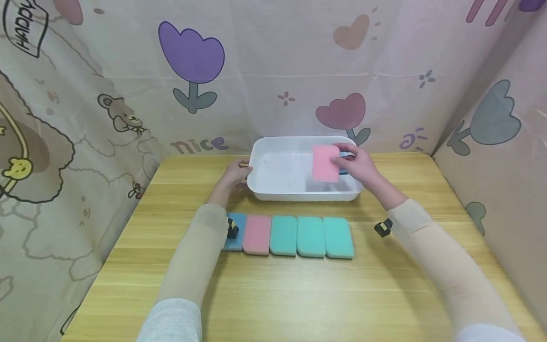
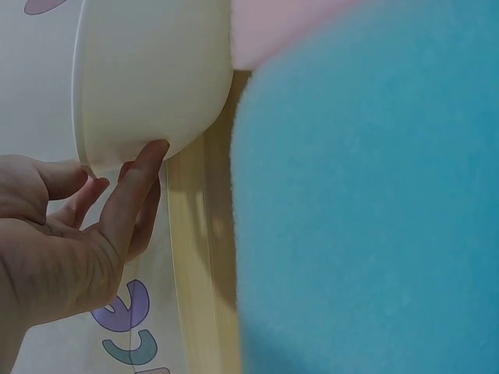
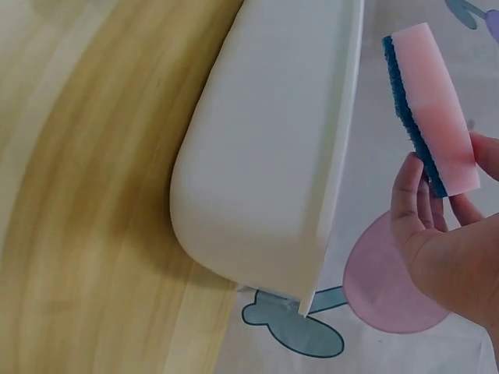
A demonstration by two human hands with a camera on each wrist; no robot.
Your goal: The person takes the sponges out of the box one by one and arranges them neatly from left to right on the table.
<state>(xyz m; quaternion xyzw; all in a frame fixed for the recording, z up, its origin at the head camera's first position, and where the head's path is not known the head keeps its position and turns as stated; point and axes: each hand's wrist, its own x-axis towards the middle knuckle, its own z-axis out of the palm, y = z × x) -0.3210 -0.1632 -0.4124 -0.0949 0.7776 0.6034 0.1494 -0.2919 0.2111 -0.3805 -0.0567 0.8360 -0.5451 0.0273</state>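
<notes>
A white basin (image 1: 282, 196) stands at the back of the table. At its left end my left hand (image 1: 236, 174) holds the rim and outer wall, thumb at the edge, as the left wrist view shows. My right hand (image 1: 356, 164) is over the basin's right part and pinches a pink sponge (image 1: 325, 164) between thumb and fingers. In the right wrist view this sponge (image 3: 433, 105) has a dark blue scouring side. Something blue (image 1: 344, 166), partly hidden by the right hand, shows in the basin's right end.
In front of the basin lies a row of sponges: a blue one (image 1: 234, 242), a pink one (image 1: 257, 235) and three teal ones, the middle one (image 1: 310, 236) among them. The left wrist partly covers the blue one. A patterned curtain (image 1: 256, 57) hangs behind the wooden table (image 1: 299, 299).
</notes>
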